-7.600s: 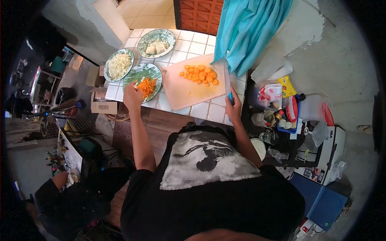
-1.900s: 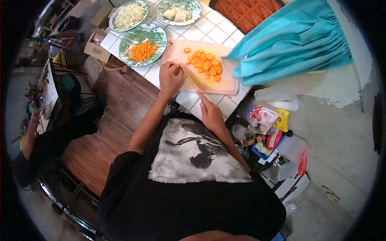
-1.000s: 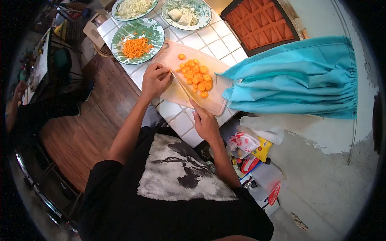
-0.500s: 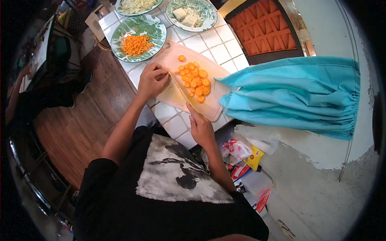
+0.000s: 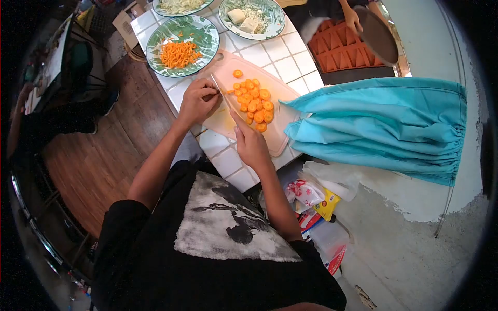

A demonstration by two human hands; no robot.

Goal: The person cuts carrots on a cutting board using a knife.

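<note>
My right hand [image 5: 253,146] is closed round the handle of a knife [image 5: 222,91]. Its blade points up and left, its tip beside the fingers of my left hand [image 5: 199,102]. Those fingers are pinched together at the left side of the pink cutting board [image 5: 277,136], around a small carrot end that they mostly hide. To the right of the blade lies a heap of round carrot slices [image 5: 254,101], with one slice apart near the top. Shredded carrot [image 5: 179,55] sits on a green-and-white plate [image 5: 208,36] beyond my left hand.
On the white tiled table [image 5: 277,49] stand a plate with pale blocks and chopped bits [image 5: 254,23] and a plate of pale shreds [image 5: 179,5]. A turquoise curtain [image 5: 378,129] hangs at the right. Another person's hand [image 5: 353,22] is beside a round brown tray [image 5: 377,36].
My right hand and the knife have moved up and left, and the blade tip now reaches past my left fingers. Another person with a round tray has come into view at the top right.
</note>
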